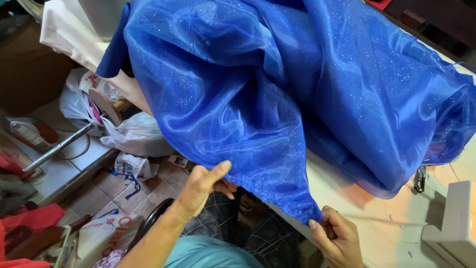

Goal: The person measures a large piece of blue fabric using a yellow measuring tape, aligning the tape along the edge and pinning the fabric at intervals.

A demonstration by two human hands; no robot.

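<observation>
**A:** What am I looking at from up here?

**B:** I see a big heap of blue fabric (277, 89) spread over a pale table (382, 218). It is sheer and glossy, with fine glitter specks all across it, and it bunches into deep, soft folds. Where layers overlap the blue goes darker; single layers look lighter and half see-through. One corner hangs off the near table edge and tapers to a point.

**A:** And the hands?

**B:** The right hand (339, 238) is closed on that hanging point, fingers curled in with the tip of the cloth pinched inside them. The left hand (203, 183) sits at the lower hem further left, thumb stretched along the front of the cloth and the other fingers tucked behind it, so I read it as a loose grip on the edge rather than a tight fist.

**A:** Anything around it?

**B:** On the far right I see part of a white sewing machine (453, 223), and a small dark clip-like object (420, 179) just beside the fabric's edge. White cloth (69, 34) lies under the blue heap at the far left end. Below that, on the tiled floor (99, 193), there are white plastic bags (136, 134), and a metal rod (57, 148) lies across a low surface.
</observation>
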